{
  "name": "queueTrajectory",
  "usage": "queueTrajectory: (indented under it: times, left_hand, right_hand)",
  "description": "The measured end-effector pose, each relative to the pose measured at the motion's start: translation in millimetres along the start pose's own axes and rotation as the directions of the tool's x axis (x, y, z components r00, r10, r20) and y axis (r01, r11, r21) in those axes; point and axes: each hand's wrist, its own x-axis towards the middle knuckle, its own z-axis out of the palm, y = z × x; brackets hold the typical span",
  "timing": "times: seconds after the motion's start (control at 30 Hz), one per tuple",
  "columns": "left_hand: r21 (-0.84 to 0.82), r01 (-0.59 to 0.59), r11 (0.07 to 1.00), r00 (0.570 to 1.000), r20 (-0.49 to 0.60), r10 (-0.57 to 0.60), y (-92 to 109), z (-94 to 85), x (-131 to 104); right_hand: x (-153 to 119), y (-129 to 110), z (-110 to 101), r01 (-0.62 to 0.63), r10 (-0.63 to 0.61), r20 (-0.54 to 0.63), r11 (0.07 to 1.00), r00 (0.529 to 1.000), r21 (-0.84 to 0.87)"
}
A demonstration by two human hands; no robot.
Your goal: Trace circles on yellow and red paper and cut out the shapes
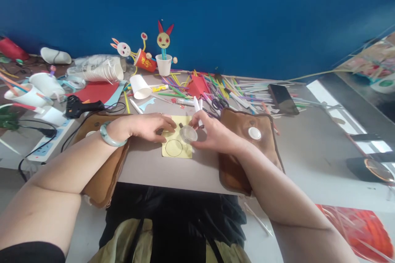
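A yellow sheet of paper (187,153) lies on the table between my hands, with a circle (174,148) drawn in dark line near its lower left. My left hand (152,126), a jade-like bangle at its wrist, rests with fingers apart on the sheet's left edge. In my right hand (210,133) is a small clear round lid (188,134), pinched over the right part of the paper. A white marker (197,109) is also tucked between that hand's fingers, pointing up. The marker's lower part is partly hidden by the fingers.
Brown cushions (230,164) lie under both forearms. Behind are scattered coloured sticks (240,86), scissors (219,104), a phone (284,99) and a paper cup (140,86). A black glue gun (82,107) and power strip (51,139) are left. Rabbit-faced cup figures (163,65) stand by the blue wall.
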Motion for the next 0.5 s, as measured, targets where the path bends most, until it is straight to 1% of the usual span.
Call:
queueTrajectory:
  times: [0.03, 0.07, 0.1, 0.2, 0.3, 0.37, 0.4, 0.5]
  left_hand:
    - [-0.028, -0.031, 0.999, 0.997, 0.066, 0.033, -0.1, -0.5, 0.3]
    - [-0.042, -0.037, 0.998, 0.992, 0.117, 0.041, -0.7, -1.0, 0.6]
    - [-0.045, -0.026, 0.999, 0.991, 0.131, 0.032, -1.8, -1.2, 1.0]
    - [-0.045, -0.021, 0.999, 0.993, 0.112, 0.026, -6.6, -0.4, 1.8]
    - [-0.036, -0.013, 0.999, 0.996, 0.082, 0.016, -11.7, 2.4, 2.2]
    - [-0.040, 0.022, 0.999, 0.999, 0.043, -0.021, -14.2, 6.2, 2.9]
    - [-0.041, 0.045, 0.998, 0.999, 0.008, -0.044, -15.3, 9.0, 3.7]
    - [-0.009, 0.088, 0.996, 0.990, -0.108, -0.089, -19.1, 21.6, 9.3]
  right_hand:
    - [0.8, 0.2, 4.5, 0.013, -0.014, 0.034, 0.999, 0.999, 0.040]
    - [1.7, 0.9, 9.0, 0.019, -0.024, 0.065, 0.996, 0.998, 0.082]
    - [2.5, 2.1, 13.4, 0.022, -0.034, 0.090, 0.992, 0.995, 0.126]
    - [5.1, 6.6, 24.7, 0.045, -0.076, 0.116, 0.967, 0.990, 0.249]
    - [6.8, 9.4, 28.7, 0.081, -0.114, 0.093, 0.951, 0.989, 0.299]
    - [7.1, 9.8, 25.6, 0.073, -0.100, 0.088, 0.961, 0.991, 0.267]
    - [7.0, 9.7, 22.7, 0.058, -0.080, 0.088, 0.973, 0.993, 0.224]
    - [6.0, 9.6, 11.7, -0.004, 0.002, 0.074, 0.999, 0.997, 0.032]
